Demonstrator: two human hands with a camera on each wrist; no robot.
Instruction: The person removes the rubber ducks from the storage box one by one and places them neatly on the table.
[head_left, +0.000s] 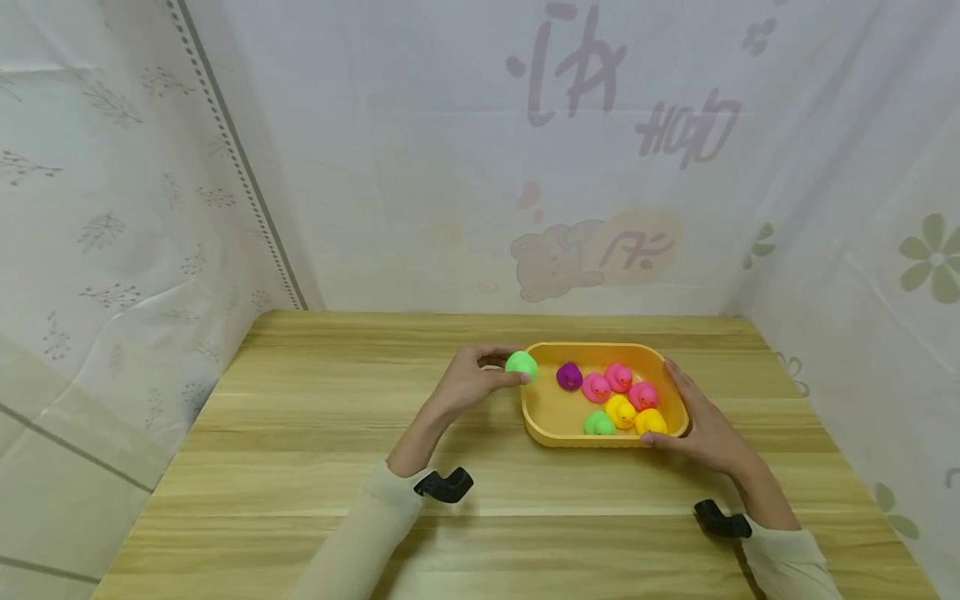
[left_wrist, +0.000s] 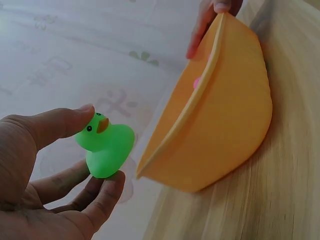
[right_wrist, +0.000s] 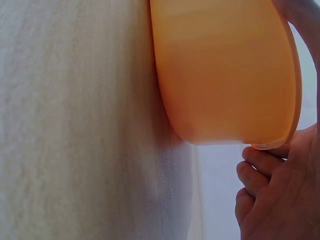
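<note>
Here, the left hand (head_left: 467, 383) pinches a green duck (head_left: 521, 365) right by the left end of the yellow tub (head_left: 551, 408). The tub lies long ways, left to right, on the tabletop (head_left: 315, 400), and the right hand (head_left: 705, 429) holds its other end

The table (head_left: 300, 417) has a wood-grain top. Pale printed sheets (head_left: 420, 167) hang behind and at both sides.

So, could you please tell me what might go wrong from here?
The held green duck might slip, as the left hand pinches it between thumb and fingers. It could bump the nearby orange tub. The ducks inside could slide if the right hand on the tub's end jerks.
</note>
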